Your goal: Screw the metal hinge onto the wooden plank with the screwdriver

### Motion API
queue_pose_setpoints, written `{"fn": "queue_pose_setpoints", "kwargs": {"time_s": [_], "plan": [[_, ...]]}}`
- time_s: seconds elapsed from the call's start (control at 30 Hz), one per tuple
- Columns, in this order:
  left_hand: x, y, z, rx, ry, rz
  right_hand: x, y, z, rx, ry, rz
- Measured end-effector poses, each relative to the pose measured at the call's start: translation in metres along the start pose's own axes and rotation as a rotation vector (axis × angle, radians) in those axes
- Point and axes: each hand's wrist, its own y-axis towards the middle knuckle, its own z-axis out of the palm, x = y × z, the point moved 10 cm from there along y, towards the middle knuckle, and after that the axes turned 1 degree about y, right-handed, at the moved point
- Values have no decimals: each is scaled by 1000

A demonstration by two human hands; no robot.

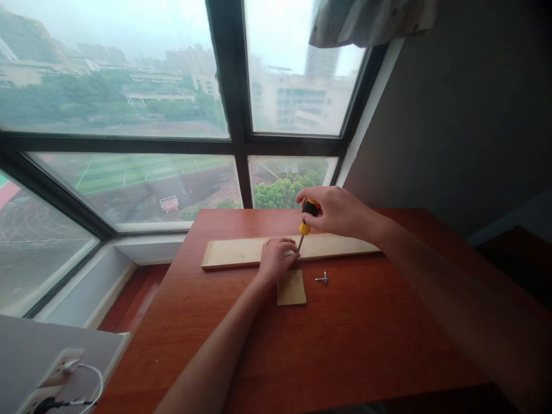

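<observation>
Below centre lies a wooden square [292,289]; at centre, the left hand [277,259] is at the board [235,253] (remotely, I can't tell its pinch); right of centre, the right hand [330,208] grips a screwdriver [304,228] whose lean could cause slipping.

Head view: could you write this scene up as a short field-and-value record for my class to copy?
Right hand: grips yellow-and-black screwdriver, shaft pointing down
Left hand: at long wooden board, fingers near the shaft's lower end; anything pinched is unclear
Small wooden board: flat, nearer the person
Metal pieces: right of the small board, probably screws
Surface: reddish-brown table
Beyond: dark-framed window
</observation>
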Motion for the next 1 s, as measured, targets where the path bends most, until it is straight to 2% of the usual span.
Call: {"fn": "queue_pose_setpoints", "kwargs": {"time_s": [0.3,0.5,0.67,0.83,1.0], "plan": [[2,1,-1,-28,-13,0,9,-3,1,65,84,-49],[3,0,0,-34,-21,13,1,-1,-2,20,-108,101],[5,1,-3,-45,-88,-13,11,1,-3,30,15,-4],[7,2,-5,-48,-176,-24,9,-2,-15,-24,63,-15],[6,2,-4,-34,-161,-14,-7,-6,-30,-126,92,86]]}}
